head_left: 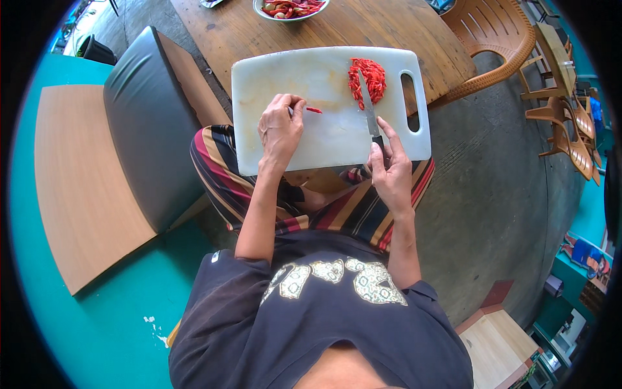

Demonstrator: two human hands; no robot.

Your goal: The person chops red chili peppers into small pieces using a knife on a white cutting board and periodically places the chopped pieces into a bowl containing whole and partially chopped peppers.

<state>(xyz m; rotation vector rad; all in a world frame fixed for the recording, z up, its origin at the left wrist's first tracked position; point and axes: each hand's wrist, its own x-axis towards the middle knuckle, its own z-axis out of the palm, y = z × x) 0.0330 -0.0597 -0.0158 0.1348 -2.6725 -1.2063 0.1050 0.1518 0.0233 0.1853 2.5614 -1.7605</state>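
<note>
A white cutting board lies across the wooden table's near edge and over my lap. My left hand is above the board's left half, its fingers closed in a pinch on a thin red chili whose end sticks out to the right. My right hand grips the black handle of a kitchen knife, its forefinger stretched along the blade. The blade points away from me, its tip over a heap of chopped red chili at the board's far right, beside the handle slot.
At the table's far side stands a bowl of red chilies and some paler pieces. A dark padded seat is at my left. A brown woven chair stands beyond the table's right corner.
</note>
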